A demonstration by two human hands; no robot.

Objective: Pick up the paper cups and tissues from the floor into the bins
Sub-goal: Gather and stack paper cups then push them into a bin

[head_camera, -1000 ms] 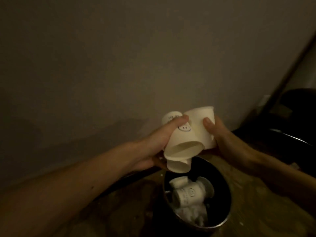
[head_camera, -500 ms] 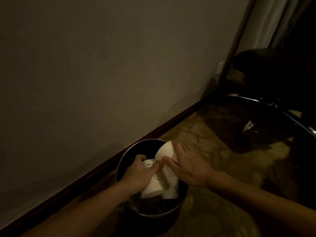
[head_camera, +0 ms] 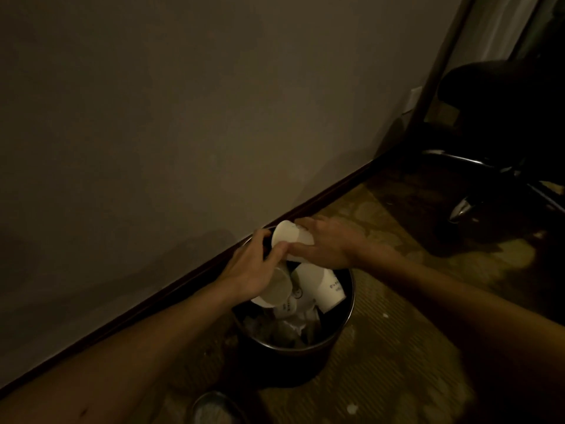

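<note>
Over the bin (head_camera: pixel 337 338), the left hand (head_camera: pixel 253 267) grasps a tilted cup (head_camera: pixel 275 290), mouth toward the camera, while the right hand (head_camera: pixel 328 243) clasps a second cup (head_camera: pixel 290 238) just above it. Inside lie more cups (head_camera: pixel 321 286) on crumpled tissues (head_camera: pixel 295 325); the bin stands on carpet (head_camera: pixel 397 332) beside the wall (head_camera: pixel 183 117).

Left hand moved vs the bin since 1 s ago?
Yes. The left hand has come down, from above the bin rim to level with its mouth.
</note>
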